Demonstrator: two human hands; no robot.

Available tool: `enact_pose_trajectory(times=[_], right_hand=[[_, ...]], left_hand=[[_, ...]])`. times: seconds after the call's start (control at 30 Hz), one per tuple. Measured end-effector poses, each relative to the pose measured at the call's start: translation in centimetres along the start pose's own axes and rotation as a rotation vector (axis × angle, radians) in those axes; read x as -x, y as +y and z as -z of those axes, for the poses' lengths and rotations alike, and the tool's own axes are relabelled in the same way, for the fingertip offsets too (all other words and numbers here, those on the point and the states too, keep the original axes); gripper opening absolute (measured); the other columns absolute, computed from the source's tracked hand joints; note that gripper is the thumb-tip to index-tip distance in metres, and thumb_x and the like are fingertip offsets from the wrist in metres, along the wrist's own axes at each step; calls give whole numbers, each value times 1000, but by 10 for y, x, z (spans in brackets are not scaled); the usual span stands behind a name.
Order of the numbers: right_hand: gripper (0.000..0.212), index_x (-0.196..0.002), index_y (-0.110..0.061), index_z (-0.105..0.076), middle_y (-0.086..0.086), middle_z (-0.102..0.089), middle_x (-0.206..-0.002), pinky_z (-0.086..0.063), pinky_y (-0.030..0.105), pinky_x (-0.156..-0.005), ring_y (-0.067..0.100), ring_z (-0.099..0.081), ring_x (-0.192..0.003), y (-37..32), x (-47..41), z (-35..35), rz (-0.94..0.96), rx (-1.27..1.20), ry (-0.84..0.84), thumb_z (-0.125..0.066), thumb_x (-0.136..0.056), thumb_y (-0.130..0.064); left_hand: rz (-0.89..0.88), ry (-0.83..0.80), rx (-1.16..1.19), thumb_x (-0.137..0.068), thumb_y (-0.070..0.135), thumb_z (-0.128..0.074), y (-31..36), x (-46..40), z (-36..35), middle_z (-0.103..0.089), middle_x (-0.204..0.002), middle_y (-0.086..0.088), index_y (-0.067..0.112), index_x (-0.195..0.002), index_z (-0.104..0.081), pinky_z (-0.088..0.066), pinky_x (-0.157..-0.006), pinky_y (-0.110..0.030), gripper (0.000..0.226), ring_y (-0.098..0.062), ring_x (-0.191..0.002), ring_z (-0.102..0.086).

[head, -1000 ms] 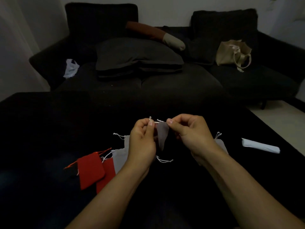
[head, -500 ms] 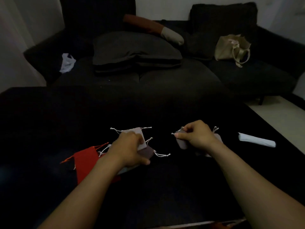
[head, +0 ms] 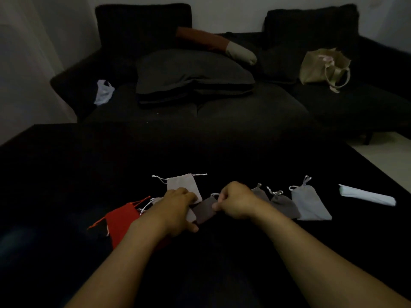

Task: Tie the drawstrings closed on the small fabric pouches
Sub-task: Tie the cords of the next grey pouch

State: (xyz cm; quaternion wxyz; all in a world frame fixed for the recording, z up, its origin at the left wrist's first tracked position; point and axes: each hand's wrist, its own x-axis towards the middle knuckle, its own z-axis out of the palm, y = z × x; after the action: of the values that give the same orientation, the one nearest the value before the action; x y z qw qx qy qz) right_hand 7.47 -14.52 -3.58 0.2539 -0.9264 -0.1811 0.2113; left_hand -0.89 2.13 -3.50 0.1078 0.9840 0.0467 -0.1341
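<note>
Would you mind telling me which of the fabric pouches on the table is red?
The red pouch at the far left of the group, just left of the left hand; the other pouches visible are grey or whitish.

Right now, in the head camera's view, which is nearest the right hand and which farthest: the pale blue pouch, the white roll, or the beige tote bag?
1. Pale blue pouch: on the dark surface, just right of the right hand.
2. White roll: same surface, further right, near its edge.
3. Beige tote bag: far back on the sofa, to the right.
</note>
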Motion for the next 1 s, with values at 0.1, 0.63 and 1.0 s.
enact_pose_trajectory(times=[0.1,0.63,1.0], right_hand=[[15,-77,-12,-62,7,-69,-75,-50,28,-66,16,-62,-68,4,4,26,73,-296,2,-69,-89,-16],[19,-107,-4,-71,20,-69,-93,-50,18,-67,17,-60,-79,5,48,75,362,-596,-51,-63,-92,-11],[27,-77,-4,-69,4,-60,-64,-44,15,-56,9,-52,-59,28,45,82,301,-780,29,-56,-96,-19]], left_hand=[[17,28,34,-72,45,-81,-12,4,9,-35,-147,6,25,-144,-38,-35,-112,-39,86,-20,-136,-34],[-21,311,1411,-98,18,-54,49,19,43,-75,-87,-4,8,-105,-71,-53,-57,-17,21,-9,-74,-71],[238,391,1833,-105,26,-39,49,11,49,-74,-88,-9,9,-102,-67,-55,-71,-31,33,-19,-82,-71]])
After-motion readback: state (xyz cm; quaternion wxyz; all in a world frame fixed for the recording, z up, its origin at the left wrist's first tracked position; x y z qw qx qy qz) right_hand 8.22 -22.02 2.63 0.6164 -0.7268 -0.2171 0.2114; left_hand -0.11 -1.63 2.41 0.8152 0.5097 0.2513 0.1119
